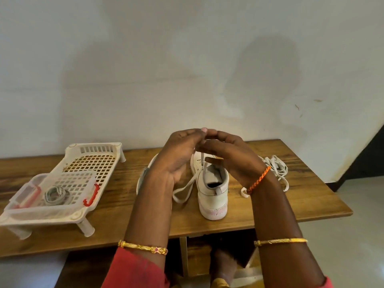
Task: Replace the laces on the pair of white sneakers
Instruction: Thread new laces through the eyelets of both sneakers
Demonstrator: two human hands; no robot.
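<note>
L hand point(176, 156), R hand point(226, 156) – fingertips meeting, above white sneaker point(212, 190)

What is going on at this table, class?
A person sits at a wooden table working on a white sneaker. The left hand and right hand meet above it, fingertips together, apparently handling its lace, which trails loose on the table. A second sneaker lies mostly hidden behind the left arm. A bundle of white laces lies to the right, and a plastic rack holding a clear box stands on the left.
</note>
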